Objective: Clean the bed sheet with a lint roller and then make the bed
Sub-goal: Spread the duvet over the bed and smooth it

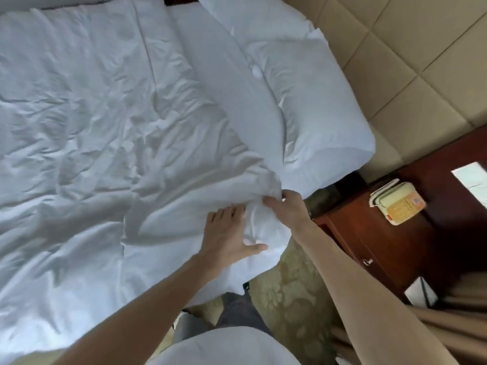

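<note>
- Bed sheet (105, 114): white cloth spread over nearly the whole bed, heavily creased across the middle; its corner (259, 222) at the near edge of the bed, head end, is gathered into a bunch
- Right hand (288, 206): fingers curled into the bunched corner from the head-end side, gripping the cloth
- Left hand (228, 233): laid flat on the sheet just beside the bunch, fingers fairly straight and spread, thumb stretched toward the fold; it presses and grasps nothing
- Pillow (303, 101): lies along the head edge of the bed against the padded headboard (408, 48), its long side overlapped by the sheet
- Nightstand (395, 246): dark wood, off the head corner of the bed, carrying a telephone (398, 204)
- Lint roller: not in view, so whether the rolling was done cannot be told
- Progress, as a judgement: the bed-making stage appears under way, with this corner being shaped; smoothing the creased middle and squaring the other edges seem left to do
</note>
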A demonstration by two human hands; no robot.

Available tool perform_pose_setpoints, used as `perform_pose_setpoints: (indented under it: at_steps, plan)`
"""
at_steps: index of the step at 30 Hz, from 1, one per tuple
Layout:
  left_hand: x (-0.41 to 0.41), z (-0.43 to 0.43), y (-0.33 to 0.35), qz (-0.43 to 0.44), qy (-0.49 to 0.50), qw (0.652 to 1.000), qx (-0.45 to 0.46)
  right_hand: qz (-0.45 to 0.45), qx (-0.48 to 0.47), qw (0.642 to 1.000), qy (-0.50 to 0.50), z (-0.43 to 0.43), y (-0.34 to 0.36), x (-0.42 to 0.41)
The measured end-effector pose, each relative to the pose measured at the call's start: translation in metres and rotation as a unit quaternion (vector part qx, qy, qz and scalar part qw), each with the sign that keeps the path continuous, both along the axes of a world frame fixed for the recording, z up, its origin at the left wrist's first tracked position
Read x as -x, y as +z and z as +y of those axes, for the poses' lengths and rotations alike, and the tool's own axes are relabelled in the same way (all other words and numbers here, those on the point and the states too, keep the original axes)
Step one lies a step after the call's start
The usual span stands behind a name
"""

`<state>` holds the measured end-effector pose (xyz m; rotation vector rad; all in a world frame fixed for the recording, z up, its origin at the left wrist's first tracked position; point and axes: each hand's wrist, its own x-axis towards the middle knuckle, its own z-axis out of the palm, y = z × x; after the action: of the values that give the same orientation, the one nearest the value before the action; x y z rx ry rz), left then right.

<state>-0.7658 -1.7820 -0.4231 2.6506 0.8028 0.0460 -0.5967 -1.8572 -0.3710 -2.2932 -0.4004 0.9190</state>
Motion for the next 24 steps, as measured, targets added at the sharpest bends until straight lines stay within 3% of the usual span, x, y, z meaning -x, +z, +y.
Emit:
perform_pose_setpoints:
  at_steps: [2, 7, 9, 12, 17, 22, 24]
  plan:
    - [0.002, -0.018, 0.0, 0.004, 0.032, 0.999, 0.018, 0.031, -0.034, 0.999, -0.003, 0.001, 0.013, 0.006]
    - [0.009, -0.004, 0.017, -0.091, 0.184, 0.975, 0.084, 0.175, -0.164, 0.969, 0.053, -0.001, 0.032, -0.002]
    - [0.009, 0.006, 0.027, -0.09, 0.231, 0.962, 0.117, 0.177, -0.18, 0.964, 0.086, -0.01, 0.021, -0.008]
    - [0.003, 0.013, 0.044, -0.098, 0.251, 0.953, 0.138, 0.097, -0.063, 0.975, 0.191, -0.03, -0.013, -0.01]
    - [0.0, 0.011, 0.063, -0.076, 0.236, 0.959, 0.134, 0.127, -0.038, 0.968, 0.214, -0.026, -0.028, -0.018]
    - [-0.028, 0.005, 0.064, -0.038, 0.221, 0.954, 0.2, 0.174, 0.164, 0.927, 0.288, -0.063, -0.029, -0.059]
    - [-0.032, -0.001, 0.056, -0.056, 0.222, 0.945, 0.233, 0.178, 0.226, 0.929, 0.232, -0.109, -0.054, -0.081]
